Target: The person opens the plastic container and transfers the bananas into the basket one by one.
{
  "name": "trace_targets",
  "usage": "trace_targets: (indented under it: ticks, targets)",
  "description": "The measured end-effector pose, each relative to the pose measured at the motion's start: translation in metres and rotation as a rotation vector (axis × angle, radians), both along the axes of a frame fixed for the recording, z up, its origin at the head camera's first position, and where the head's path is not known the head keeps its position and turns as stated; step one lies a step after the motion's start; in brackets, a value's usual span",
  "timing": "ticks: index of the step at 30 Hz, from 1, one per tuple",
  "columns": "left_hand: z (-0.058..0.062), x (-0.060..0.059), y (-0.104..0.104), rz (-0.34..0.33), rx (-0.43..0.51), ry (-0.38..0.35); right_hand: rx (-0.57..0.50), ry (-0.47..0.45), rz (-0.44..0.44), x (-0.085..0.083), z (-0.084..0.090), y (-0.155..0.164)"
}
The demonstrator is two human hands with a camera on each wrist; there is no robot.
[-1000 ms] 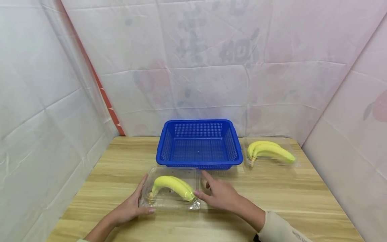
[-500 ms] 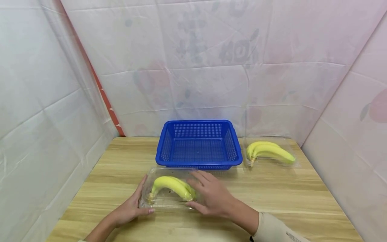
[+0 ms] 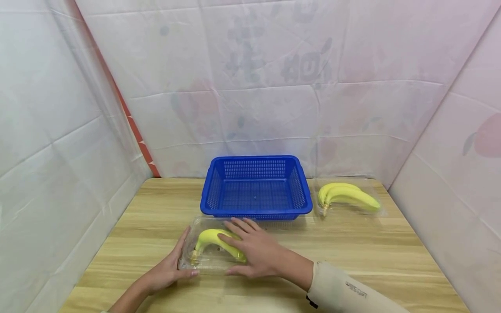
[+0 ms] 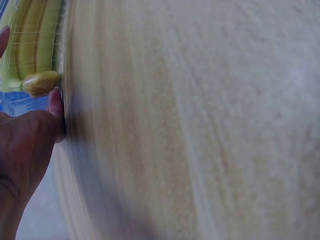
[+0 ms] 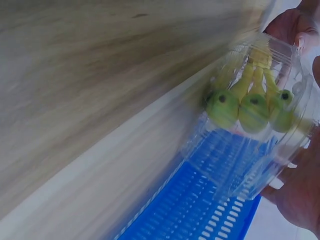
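Two hands are on the near clear box, which sits on the wooden table just in front of the blue basket. Inside the box lies a bunch of bananas, stems toward the person's left. The left hand cups the box's left end, thumb along its near edge and fingers up against its side; from the left wrist view the thumb presses right beside the banana stem. The right hand lies over the top of the box, fingers spread and nearly straight across the lid, thumb down at the near edge, so it covers the right half of the bananas. From the right wrist view the banana tips show through the clear plastic, with the basket's blue mesh close behind. The box rests flat on the table. Off to the right of the basket, well away from both hands, a second clear box holds another bunch of bananas.
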State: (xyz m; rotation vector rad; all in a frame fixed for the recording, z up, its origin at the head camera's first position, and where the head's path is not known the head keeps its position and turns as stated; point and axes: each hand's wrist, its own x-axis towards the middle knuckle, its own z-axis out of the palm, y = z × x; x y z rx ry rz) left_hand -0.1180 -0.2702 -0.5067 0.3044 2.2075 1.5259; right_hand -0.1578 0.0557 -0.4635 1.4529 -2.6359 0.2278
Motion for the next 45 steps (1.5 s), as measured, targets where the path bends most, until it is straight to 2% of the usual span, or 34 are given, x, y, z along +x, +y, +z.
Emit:
trace_targets:
  ticks: [8, 14, 23, 33, 45]
  targets:
    - [-0.002, 0.001, 0.001, -0.029, 0.015, 0.032, 0.023, -0.055, -0.048, 0.001, -0.001, -0.012]
    - [-0.003, 0.003, 0.002, -0.039, -0.038, 0.099, 0.043, -0.014, -0.067, 0.002, -0.002, -0.014]
    - [0.000, 0.002, 0.003, -0.044, -0.071, 0.125, 0.006, 0.021, -0.115, 0.011, -0.001, -0.021]
    - [0.000, 0.001, 0.001, -0.051, -0.036, 0.096, 0.007, 0.049, -0.154, 0.012, -0.003, -0.029]
    - [-0.003, -0.001, 0.001, -0.062, 0.007, 0.088, -0.001, 0.025, -0.154, 0.013, -0.004, -0.029]
